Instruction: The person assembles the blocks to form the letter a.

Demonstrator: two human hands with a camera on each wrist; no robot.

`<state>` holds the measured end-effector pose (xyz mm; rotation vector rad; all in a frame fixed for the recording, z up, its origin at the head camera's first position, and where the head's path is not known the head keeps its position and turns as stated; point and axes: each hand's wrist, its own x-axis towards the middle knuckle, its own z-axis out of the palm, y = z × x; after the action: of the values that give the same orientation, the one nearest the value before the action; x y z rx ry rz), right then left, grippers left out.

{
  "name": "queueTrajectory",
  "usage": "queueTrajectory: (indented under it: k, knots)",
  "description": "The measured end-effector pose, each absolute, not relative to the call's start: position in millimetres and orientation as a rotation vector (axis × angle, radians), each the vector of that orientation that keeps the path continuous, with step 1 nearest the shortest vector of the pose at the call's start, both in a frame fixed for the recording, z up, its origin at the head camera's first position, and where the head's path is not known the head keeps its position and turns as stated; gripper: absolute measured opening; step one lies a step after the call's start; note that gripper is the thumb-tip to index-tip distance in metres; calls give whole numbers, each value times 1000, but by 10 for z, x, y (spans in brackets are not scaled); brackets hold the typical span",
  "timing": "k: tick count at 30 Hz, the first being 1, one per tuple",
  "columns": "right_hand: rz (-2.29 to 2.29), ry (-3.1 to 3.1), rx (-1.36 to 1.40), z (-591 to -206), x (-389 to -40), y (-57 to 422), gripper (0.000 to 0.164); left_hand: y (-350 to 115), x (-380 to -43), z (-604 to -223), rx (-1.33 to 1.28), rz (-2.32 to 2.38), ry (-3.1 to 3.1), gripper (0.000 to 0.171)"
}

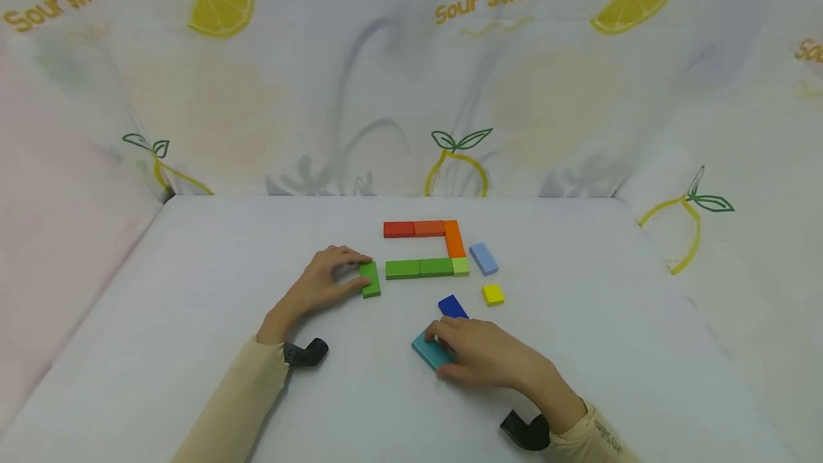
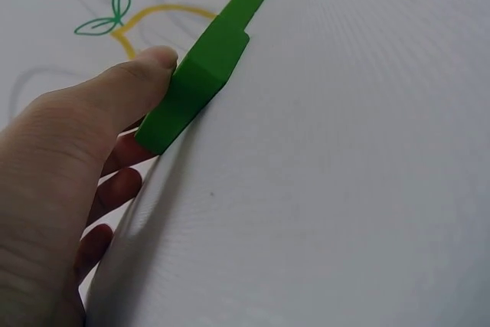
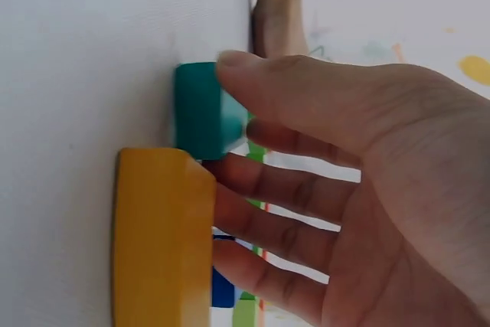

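At the left, my left hand (image 1: 324, 277) pinches a green block (image 1: 370, 280) by its ends, between thumb and fingers. In the left wrist view the thumb presses that block's (image 2: 195, 74) near face, and the fingers are partly hidden behind it. My right hand (image 1: 485, 352) grips a teal block (image 1: 429, 351) between thumb and index finger, low over the table. Beside it in the right wrist view, a yellow-orange block (image 3: 157, 235) lies under the other fingers, hidden by the hand in the head view. A dark blue block (image 1: 453, 306) lies just beyond the right fingertips.
Red (image 1: 398, 229), red-orange (image 1: 429, 228), orange (image 1: 454, 239), light green (image 1: 461, 266) and two green blocks (image 1: 419, 269) form a bracket-shaped line on the white table (image 1: 257, 234). Light blue (image 1: 484, 259) and yellow (image 1: 493, 295) blocks lie to its right. A printed cloth (image 1: 289, 91) hangs behind.
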<state>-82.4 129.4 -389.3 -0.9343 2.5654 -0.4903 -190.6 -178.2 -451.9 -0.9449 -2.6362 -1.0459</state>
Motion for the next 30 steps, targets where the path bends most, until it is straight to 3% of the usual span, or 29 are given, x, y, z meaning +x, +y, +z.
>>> queueTrajectory:
  k: [11,30]
  knots:
    - [-511,2621,-1000,-3956,-841,1342,34,-1684,-1948,-4511,-959,-1077,-2641,30]
    - [-568,2621,-1020,-4032,-968,1291,34,-1735,-2007,-4472,-940,-1030,-2665,34]
